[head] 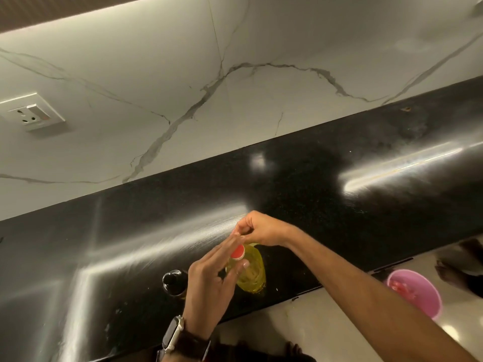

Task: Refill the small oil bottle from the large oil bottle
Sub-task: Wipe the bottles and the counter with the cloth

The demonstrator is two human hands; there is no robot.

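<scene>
The large oil bottle (pixel 251 273) stands near the counter's front edge, full of yellow oil, with its red cap (pixel 237 253) on. My left hand (pixel 209 286), a watch on its wrist, holds the bottle's neck between thumb and fingers, just under the cap. My right hand (pixel 257 229) hovers right behind the cap with its fingers curled and thumb and forefinger pinched together; nothing shows between them. The small oil bottle (pixel 173 282), dark with a black top, stands just left of my left hand, partly hidden by it.
The glossy black counter (pixel 326 205) runs diagonally, backed by a white marble wall with a power socket (pixel 34 112) at the left. Below the counter's front edge a pink bucket (pixel 415 292) stands on the pale floor.
</scene>
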